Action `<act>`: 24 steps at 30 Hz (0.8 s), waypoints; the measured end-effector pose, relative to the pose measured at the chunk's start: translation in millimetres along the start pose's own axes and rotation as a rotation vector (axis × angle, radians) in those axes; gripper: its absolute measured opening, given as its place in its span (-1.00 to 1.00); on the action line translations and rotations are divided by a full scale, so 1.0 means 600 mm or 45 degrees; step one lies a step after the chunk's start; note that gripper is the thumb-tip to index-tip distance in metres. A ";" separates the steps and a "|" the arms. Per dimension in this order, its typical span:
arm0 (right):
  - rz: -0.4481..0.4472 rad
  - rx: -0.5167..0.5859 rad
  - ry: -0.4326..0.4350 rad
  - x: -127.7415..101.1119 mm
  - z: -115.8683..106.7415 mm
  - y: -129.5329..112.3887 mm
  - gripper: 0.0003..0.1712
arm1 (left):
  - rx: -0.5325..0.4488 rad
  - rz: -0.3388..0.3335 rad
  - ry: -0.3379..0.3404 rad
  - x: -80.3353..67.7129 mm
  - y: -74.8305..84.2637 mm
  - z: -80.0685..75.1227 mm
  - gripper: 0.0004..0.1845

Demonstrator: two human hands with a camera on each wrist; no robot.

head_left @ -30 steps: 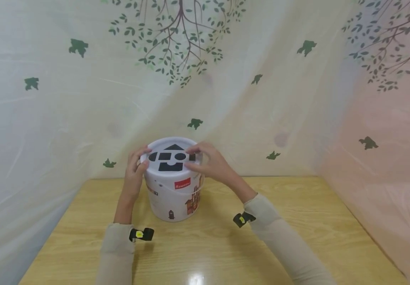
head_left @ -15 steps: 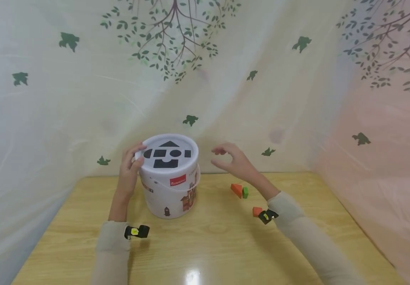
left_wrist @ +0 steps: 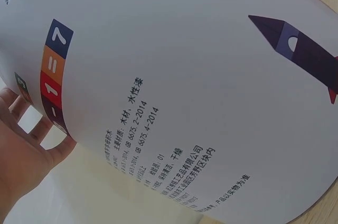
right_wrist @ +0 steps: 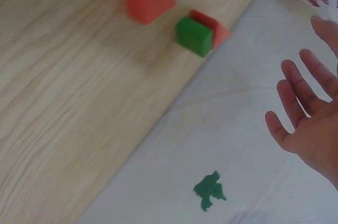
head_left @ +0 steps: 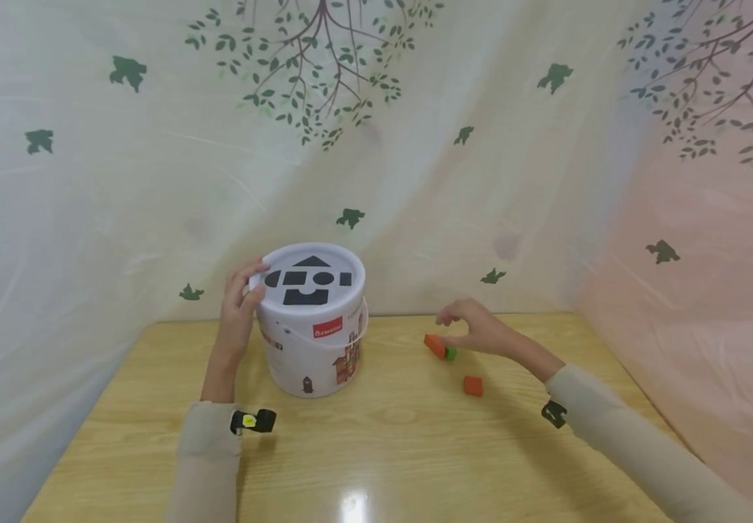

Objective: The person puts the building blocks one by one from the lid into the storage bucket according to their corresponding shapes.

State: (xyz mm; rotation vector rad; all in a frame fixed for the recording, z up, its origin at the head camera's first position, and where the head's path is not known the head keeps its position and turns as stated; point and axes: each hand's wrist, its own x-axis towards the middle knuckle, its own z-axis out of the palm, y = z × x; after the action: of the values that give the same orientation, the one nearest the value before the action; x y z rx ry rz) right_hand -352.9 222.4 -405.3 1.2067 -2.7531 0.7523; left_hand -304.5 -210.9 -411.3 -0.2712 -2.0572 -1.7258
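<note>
Head, bucket: the bucket (head_left: pixel 307 363) stands upright on the table (head_left: pixel 383 450), lid (head_left: pixel 309 279) on; left hand (head_left: pixel 238 316) grips the rim.
Head, blocks: orange wedge (head_left: pixel 434 344), green block (head_left: pixel 451 354) and square orange block (head_left: pixel 473 386) lie outside, apparently yet to be dealt with.
Left wrist, bucket: fingers touch its side.
Right wrist, right hand (right_wrist: pixel 311 113): fingers spread, nothing held.

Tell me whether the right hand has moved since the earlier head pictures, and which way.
Yes. Judged against the wooden table, the right hand has moved rightward, away from the bucket, and lower in the head view.
</note>
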 end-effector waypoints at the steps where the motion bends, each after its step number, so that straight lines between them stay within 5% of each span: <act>1: 0.006 -0.019 -0.033 -0.006 0.000 0.003 -0.69 | -0.001 0.003 0.001 0.001 0.000 0.000 -0.50; 14: 0.183 -0.177 -0.381 -0.080 0.016 0.051 -0.64 | 0.001 -0.005 -0.004 0.001 -0.001 0.000 -0.50; 18: 0.275 -0.109 -0.427 -0.089 0.022 0.054 -0.60 | 0.005 -0.013 -0.008 0.000 0.001 0.001 -0.49; 24: 0.251 -0.101 -0.423 -0.087 0.032 0.056 -0.73 | 0.006 -0.004 -0.008 0.000 -0.002 -0.001 -0.50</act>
State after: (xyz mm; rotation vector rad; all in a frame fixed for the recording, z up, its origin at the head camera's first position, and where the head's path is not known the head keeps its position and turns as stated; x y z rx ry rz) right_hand -337.0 268.7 -448.1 1.1494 -3.1738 0.4850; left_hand -305.0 -211.6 -412.2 -0.2719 -2.0671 -1.7235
